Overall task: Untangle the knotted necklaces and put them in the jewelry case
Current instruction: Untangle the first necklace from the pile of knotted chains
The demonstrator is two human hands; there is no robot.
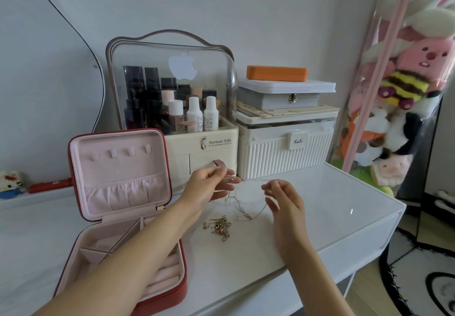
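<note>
Two hands are up over a white counter [320, 217]. The left hand [209, 185] pinches one end of a thin silver chain [242, 208] with its fingers [227, 180] curled. The right hand [283, 200] pinches the other end, thumb and first finger tight on it. The chain runs between the hands, and its middle hangs down in loops that touch the counter. A gold tangle [219, 227] of necklaces lies on the counter, just near of the chain and between the two arms. You cannot tell how many necklaces are in it. On the left sits the red case [123, 217], open, with its lid standing up. It is pink inside. The lid has little hooks and a soft pocket, and the bottom has small boxes and rolls. The left arm crosses over the case's right side. Far behind the hands is a clear box [172, 89] full of bottles. To its right is a white bin [285, 148] with a grey box [285, 94] and an orange box [277, 73] stacked on top. Soft toys [403, 89] hang at the far right.
</note>
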